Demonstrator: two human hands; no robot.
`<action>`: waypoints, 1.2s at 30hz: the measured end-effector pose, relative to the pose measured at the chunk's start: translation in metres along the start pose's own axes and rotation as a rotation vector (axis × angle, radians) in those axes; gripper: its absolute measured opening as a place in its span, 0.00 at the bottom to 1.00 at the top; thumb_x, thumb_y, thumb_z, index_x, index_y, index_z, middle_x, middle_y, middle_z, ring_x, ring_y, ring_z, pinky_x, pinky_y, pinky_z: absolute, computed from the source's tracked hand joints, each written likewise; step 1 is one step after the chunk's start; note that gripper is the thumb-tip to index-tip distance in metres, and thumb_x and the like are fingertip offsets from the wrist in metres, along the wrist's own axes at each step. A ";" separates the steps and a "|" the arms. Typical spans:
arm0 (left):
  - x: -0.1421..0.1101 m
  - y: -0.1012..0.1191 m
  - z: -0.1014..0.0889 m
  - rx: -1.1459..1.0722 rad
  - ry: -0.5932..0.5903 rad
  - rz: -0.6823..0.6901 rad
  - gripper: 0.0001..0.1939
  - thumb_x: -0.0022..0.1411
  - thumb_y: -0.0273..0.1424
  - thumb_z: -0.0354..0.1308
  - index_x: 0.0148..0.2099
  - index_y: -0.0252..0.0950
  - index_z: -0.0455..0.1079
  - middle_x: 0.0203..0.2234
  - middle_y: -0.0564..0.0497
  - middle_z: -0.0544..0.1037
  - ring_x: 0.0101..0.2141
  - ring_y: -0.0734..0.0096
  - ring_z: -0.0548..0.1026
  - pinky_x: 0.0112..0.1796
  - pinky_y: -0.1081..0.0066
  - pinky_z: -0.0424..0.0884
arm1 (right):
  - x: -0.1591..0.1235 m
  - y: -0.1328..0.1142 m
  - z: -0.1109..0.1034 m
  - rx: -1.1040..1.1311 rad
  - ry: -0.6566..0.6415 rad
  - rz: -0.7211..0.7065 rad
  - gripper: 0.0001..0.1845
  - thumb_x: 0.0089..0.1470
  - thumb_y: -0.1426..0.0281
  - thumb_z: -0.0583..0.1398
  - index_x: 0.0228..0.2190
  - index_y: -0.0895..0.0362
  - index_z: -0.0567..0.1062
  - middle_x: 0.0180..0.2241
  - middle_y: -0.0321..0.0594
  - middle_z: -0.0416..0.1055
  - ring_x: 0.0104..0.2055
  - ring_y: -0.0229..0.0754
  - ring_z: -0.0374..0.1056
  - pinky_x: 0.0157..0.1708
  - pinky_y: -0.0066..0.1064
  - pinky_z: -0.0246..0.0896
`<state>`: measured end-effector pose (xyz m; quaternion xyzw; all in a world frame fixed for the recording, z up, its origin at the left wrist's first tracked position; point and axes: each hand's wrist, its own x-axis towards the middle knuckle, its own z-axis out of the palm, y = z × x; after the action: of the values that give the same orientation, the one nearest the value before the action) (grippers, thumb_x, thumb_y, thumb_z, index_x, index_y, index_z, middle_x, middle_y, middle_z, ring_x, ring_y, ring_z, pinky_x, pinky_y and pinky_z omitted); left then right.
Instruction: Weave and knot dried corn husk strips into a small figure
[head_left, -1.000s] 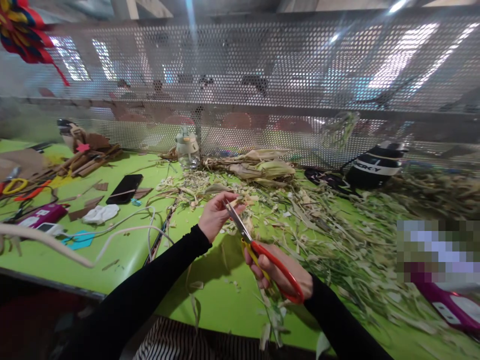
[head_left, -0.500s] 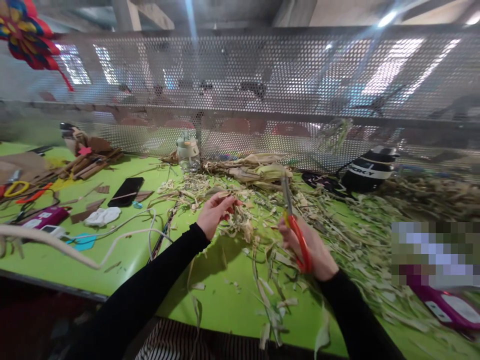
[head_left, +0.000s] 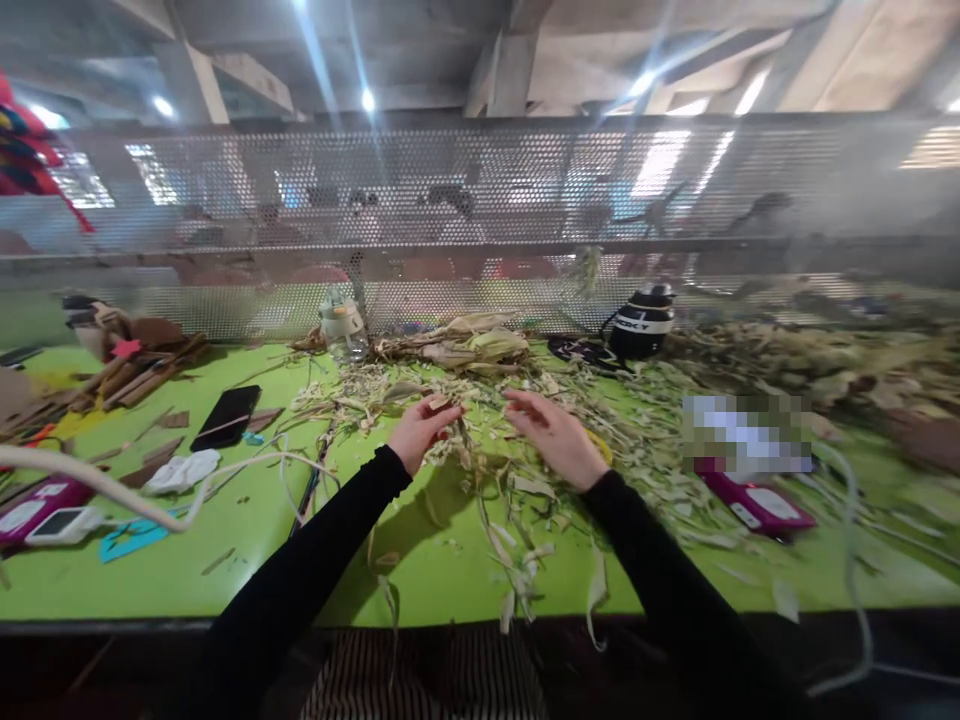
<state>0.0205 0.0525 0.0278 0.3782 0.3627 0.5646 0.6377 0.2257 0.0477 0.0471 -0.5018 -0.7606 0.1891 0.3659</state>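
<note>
My left hand [head_left: 424, 432] is closed over the middle of the table, its thumb and fingers pinched on a small bunch of dried husk strips [head_left: 463, 440] that hangs from the fingertips. A short distance to the right, my right hand [head_left: 556, 438] is held with fingers stretched toward the bunch, and nothing shows in it. A yellow curved piece, like part of a scissors handle [head_left: 601, 446], peeks out behind that wrist; the rest is hidden. Cut husk scraps [head_left: 525, 555] lie beneath and around both hands on the green table [head_left: 420, 590].
Behind stand a pale bottle [head_left: 343, 328] and a black jug [head_left: 642, 322], with whole husks [head_left: 480, 342] between them, before a perforated metal screen [head_left: 480, 190]. At left lie a black phone [head_left: 226, 417], a white cable [head_left: 247, 460] and cardboard pieces. A purple device [head_left: 757, 505] lies at right.
The red-handled scissors have left my right hand, which has moved toward the left hand with its fingers extended. My left hand keeps hold of the husk strips. The view has shifted right and up.
</note>
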 end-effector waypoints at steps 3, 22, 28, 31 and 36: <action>0.000 -0.001 0.008 0.035 -0.075 0.000 0.25 0.32 0.32 0.73 0.34 0.34 0.67 0.24 0.54 0.76 0.22 0.81 0.70 0.22 0.81 0.61 | 0.007 -0.021 0.021 0.211 0.012 -0.015 0.23 0.51 0.58 0.57 0.47 0.57 0.70 0.36 0.42 0.73 0.34 0.41 0.69 0.34 0.32 0.66; -0.015 0.039 0.014 0.405 -0.255 0.069 0.17 0.33 0.32 0.72 0.27 0.31 0.72 0.15 0.55 0.71 0.17 0.79 0.67 0.22 0.77 0.65 | -0.012 -0.043 0.042 0.255 -0.122 0.060 0.10 0.52 0.69 0.53 0.24 0.57 0.71 0.17 0.32 0.63 0.19 0.34 0.60 0.22 0.26 0.57; -0.003 0.053 0.011 0.565 -0.305 0.037 0.16 0.38 0.37 0.70 0.19 0.32 0.69 0.11 0.55 0.66 0.15 0.81 0.61 0.19 0.77 0.60 | -0.022 -0.051 0.050 0.324 -0.074 0.087 0.12 0.52 0.65 0.55 0.20 0.56 0.68 0.15 0.30 0.59 0.19 0.34 0.56 0.22 0.26 0.54; 0.007 0.057 0.013 0.606 -0.282 0.012 0.15 0.39 0.36 0.70 0.22 0.32 0.70 0.16 0.53 0.69 0.18 0.78 0.65 0.22 0.75 0.63 | -0.015 -0.040 0.060 0.438 -0.009 0.146 0.13 0.54 0.63 0.54 0.22 0.56 0.67 0.16 0.30 0.58 0.18 0.33 0.56 0.21 0.26 0.56; -0.004 0.043 0.021 0.641 -0.264 0.030 0.17 0.53 0.44 0.59 0.40 0.37 0.70 0.38 0.46 0.74 0.35 0.70 0.72 0.33 0.71 0.70 | 0.019 0.003 0.039 0.615 0.251 0.271 0.15 0.61 0.61 0.49 0.36 0.57 0.69 0.23 0.32 0.64 0.21 0.33 0.60 0.24 0.28 0.63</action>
<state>0.0195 0.0504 0.0760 0.6343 0.4304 0.3775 0.5195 0.1945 0.0695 0.0264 -0.4838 -0.5438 0.3929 0.5620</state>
